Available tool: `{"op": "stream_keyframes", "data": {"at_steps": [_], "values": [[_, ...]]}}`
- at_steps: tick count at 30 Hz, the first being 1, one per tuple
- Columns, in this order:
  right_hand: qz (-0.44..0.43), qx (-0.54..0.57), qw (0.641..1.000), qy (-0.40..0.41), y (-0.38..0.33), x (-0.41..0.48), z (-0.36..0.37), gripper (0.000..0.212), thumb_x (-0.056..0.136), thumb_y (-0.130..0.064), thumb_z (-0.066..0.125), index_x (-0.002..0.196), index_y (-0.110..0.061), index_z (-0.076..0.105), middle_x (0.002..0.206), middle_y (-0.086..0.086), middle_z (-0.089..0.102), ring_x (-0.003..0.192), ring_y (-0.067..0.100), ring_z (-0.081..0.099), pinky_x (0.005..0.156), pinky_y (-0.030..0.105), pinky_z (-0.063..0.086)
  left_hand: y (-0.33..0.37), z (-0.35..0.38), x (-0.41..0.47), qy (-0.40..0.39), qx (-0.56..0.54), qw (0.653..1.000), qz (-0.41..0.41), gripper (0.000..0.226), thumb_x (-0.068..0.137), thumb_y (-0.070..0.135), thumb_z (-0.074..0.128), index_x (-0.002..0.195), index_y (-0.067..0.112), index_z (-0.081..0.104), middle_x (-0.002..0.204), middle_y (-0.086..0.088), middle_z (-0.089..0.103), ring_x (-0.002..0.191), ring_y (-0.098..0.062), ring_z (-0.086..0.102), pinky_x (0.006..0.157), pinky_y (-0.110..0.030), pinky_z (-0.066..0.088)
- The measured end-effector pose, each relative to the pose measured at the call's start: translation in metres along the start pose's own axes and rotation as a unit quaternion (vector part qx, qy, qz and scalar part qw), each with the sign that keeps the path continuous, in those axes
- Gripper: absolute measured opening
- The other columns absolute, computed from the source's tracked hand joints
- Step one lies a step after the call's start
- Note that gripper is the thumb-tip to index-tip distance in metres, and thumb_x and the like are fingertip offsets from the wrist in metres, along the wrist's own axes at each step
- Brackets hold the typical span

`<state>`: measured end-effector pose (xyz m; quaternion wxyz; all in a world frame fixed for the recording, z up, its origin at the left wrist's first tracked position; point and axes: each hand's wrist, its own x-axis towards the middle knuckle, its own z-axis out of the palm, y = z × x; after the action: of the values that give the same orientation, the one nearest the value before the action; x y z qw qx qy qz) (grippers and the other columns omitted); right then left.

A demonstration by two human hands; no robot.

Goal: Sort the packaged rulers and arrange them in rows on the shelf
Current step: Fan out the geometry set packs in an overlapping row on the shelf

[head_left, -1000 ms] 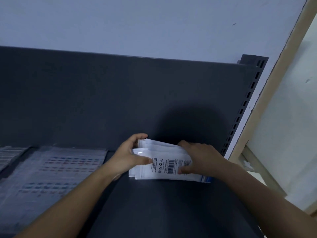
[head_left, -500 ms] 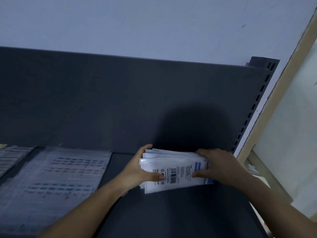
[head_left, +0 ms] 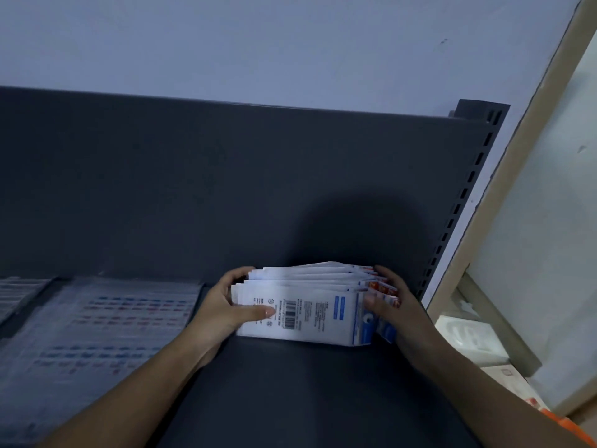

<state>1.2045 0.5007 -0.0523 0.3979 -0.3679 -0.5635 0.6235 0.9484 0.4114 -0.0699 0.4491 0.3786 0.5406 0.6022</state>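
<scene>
While it stands on edge on the shelf [head_left: 307,399], lower centre, the stack of packaged rulers [head_left: 310,308] is gripped at both ends: left hand [head_left: 221,307] curled round the left end, right hand [head_left: 399,307] round the right. Flat packs [head_left: 97,334] lie lower left.

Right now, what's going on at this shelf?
A person holds a bundle of white printed ruler packets resting on the dark grey metal shelf, close to its back panel. The left hand grips the bundle's left end, thumb across the barcode side; the right hand grips the right end. To the left, flat clear packets with coloured markings lie on the shelf.
</scene>
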Motion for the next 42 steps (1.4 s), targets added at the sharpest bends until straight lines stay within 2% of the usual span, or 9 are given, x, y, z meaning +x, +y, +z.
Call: {"op": "stream_keyframes", "data": {"at_steps": [3,5,10,15,24,27,31,37,42], "values": [[0.002,-0.032,0.996,-0.078,0.008,-0.006,0.009,0.095,0.055,-0.005,0.087,0.131,-0.033,0.036,0.120,-0.006,0.059,0.098,0.009,0.067,0.073,0.021,0.055,-0.001,-0.003,-0.003,-0.031,-0.048,0.998,-0.033,0.084,0.043,0.004,0.087,0.120,0.016,0.056,0.111,-0.012,0.068,0.095,-0.028,0.068,0.073,-0.031,0.057],[-0.009,-0.060,0.995,-0.074,0.010,-0.008,0.014,0.084,0.058,-0.004,0.081,0.126,-0.031,0.041,0.115,-0.003,0.062,0.095,0.011,0.068,0.072,0.022,0.055,0.002,0.000,-0.008,-0.091,-0.017,0.994,-0.051,0.075,0.049,0.002,0.084,0.119,0.011,0.057,0.110,-0.015,0.069,0.099,-0.029,0.068,0.077,-0.033,0.056],[-0.038,0.029,0.996,0.078,0.005,0.002,0.020,0.027,0.074,-0.038,0.071,0.090,-0.017,0.066,0.085,0.007,0.067,0.071,0.016,0.065,0.063,0.027,0.054,0.003,0.008,-0.013,-0.088,0.031,0.995,-0.028,0.075,0.048,0.001,0.083,0.117,0.015,0.057,0.107,-0.009,0.069,0.097,-0.024,0.067,0.079,-0.036,0.056],[0.021,0.117,0.974,0.191,0.003,0.013,0.030,0.045,0.094,-0.036,0.044,0.065,-0.006,0.063,0.051,0.005,0.063,0.048,0.020,0.058,0.054,0.025,0.046,0.001,0.012,-0.016,-0.091,0.039,0.995,-0.012,0.079,0.048,0.001,0.084,0.119,0.017,0.053,0.109,-0.010,0.067,0.098,-0.024,0.066,0.076,-0.036,0.056],[0.014,0.116,0.981,0.153,0.002,0.014,0.048,0.049,0.096,-0.036,0.040,0.069,-0.002,0.063,0.058,0.006,0.060,0.054,0.016,0.055,0.058,0.029,0.043,0.004,0.020,-0.021,-0.071,0.096,0.992,0.030,0.056,0.056,-0.014,0.082,0.103,0.008,0.062,0.090,-0.004,0.073,0.084,-0.018,0.070,0.068,-0.029,0.056],[0.024,0.027,0.983,0.178,0.000,0.012,0.033,0.051,0.097,-0.037,0.037,0.072,-0.003,0.065,0.066,0.009,0.064,0.056,0.013,0.057,0.056,0.027,0.042,0.008,0.011,-0.019,-0.048,0.122,0.990,0.052,0.051,0.054,-0.013,0.083,0.097,0.004,0.063,0.084,-0.005,0.073,0.077,-0.017,0.069,0.065,-0.029,0.057],[0.032,-0.085,0.986,0.143,0.006,0.010,0.027,0.053,0.097,-0.044,0.036,0.075,-0.008,0.068,0.077,0.012,0.069,0.076,0.025,0.064,0.072,0.034,0.047,0.005,0.003,-0.019,-0.080,0.117,0.989,0.029,0.063,0.051,-0.001,0.085,0.108,0.011,0.059,0.094,-0.003,0.071,0.086,-0.017,0.068,0.072,-0.032,0.057],[-0.017,-0.287,0.954,0.086,0.003,0.010,0.028,0.057,0.090,-0.062,0.025,0.079,-0.026,0.068,0.088,0.002,0.071,0.087,0.015,0.065,0.088,0.035,0.048,0.006,0.006,-0.023,-0.084,0.139,0.986,0.036,0.052,0.059,-0.009,0.083,0.104,0.011,0.066,0.095,-0.006,0.074,0.089,-0.020,0.070,0.073,-0.026,0.055],[0.077,-0.123,0.989,0.024,-0.019,0.001,0.022,0.058,0.086,-0.061,0.039,0.086,-0.013,0.071,0.083,0.006,0.071,0.084,0.019,0.066,0.080,0.032,0.049,0.006,0.005,-0.024,-0.057,0.112,0.992,0.031,0.056,0.057,-0.012,0.083,0.104,0.011,0.065,0.095,-0.008,0.074,0.089,-0.023,0.070,0.077,-0.033,0.057]]}}
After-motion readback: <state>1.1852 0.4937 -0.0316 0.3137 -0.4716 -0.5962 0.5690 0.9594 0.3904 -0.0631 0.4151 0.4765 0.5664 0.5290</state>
